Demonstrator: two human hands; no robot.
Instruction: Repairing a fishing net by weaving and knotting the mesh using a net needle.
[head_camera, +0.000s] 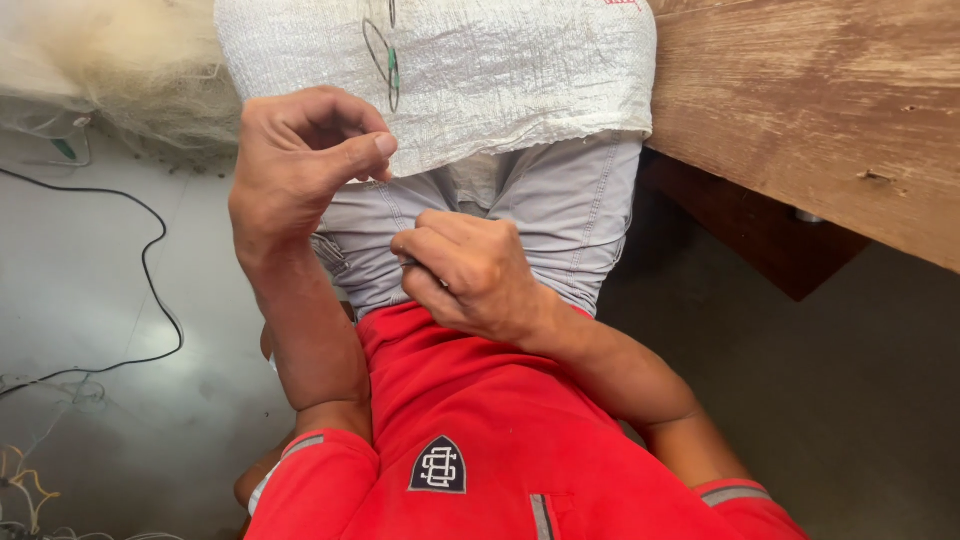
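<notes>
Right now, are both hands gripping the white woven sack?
No; only the left hand pinches the white woven sack at its edge, while the right hand rests closed on the grey trousers.

The white sack on the lap is coarse woven plastic cloth, matt and crinkled, and a heap of fine pale netting lies at ten o'clock, wispy and soft. The table at two o'clock is rough, scratched wood with a dull grain. The grey shorts are smooth matt cotton, and the floor has a faint sheen.

A smooth grey floor with a black cable trailing left; a worn wooden bench juts in right, shadowed beneath.
</notes>
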